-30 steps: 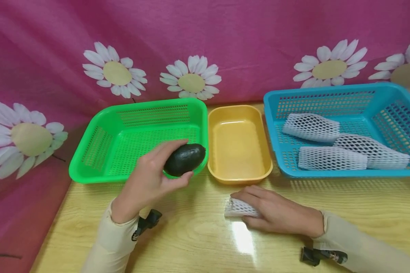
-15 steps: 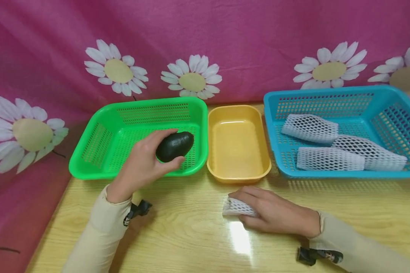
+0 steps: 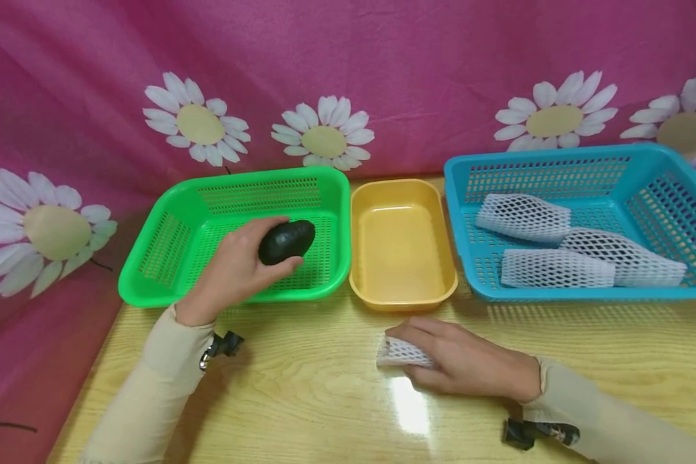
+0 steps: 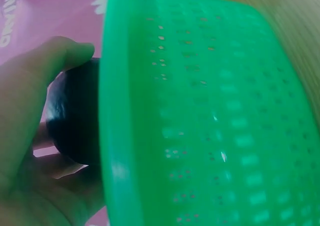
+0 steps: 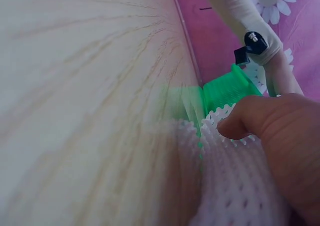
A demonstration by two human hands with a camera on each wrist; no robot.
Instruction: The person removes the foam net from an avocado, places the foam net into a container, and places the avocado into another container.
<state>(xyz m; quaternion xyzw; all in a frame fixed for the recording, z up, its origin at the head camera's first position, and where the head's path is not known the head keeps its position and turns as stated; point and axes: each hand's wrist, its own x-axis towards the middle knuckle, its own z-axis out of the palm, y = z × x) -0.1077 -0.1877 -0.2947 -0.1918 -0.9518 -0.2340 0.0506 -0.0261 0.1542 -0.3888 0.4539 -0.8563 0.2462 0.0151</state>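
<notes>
In the head view my left hand (image 3: 236,267) grips a dark, oval avocado (image 3: 287,242) over the front part of the green basket (image 3: 129,287). Thumb and fingers curve round the fruit's near end. The left wrist view has the basket's wall (image 4: 215,110) covering part of the avocado (image 4: 75,113). On the table my right hand (image 3: 461,361) holds a white foam net sleeve (image 3: 404,352), most of it hidden under the fingers and palm. The right wrist view shows the thumb (image 5: 245,121) on the mesh sleeve (image 5: 235,181), whose end points toward the green basket.
A yellow tray (image 3: 403,303) stands between the green basket and a blue basket (image 3: 466,258). Several white foam net sleeves (image 3: 557,268) lie in the blue basket. A pink daisy-print cloth (image 3: 417,77) hangs behind, and the wooden table (image 3: 301,399) stretches out in front.
My left hand has carried the avocado left and away from me, from the green basket's front right corner to over its inside. The right hand has stayed nearly still with the sleeve.
</notes>
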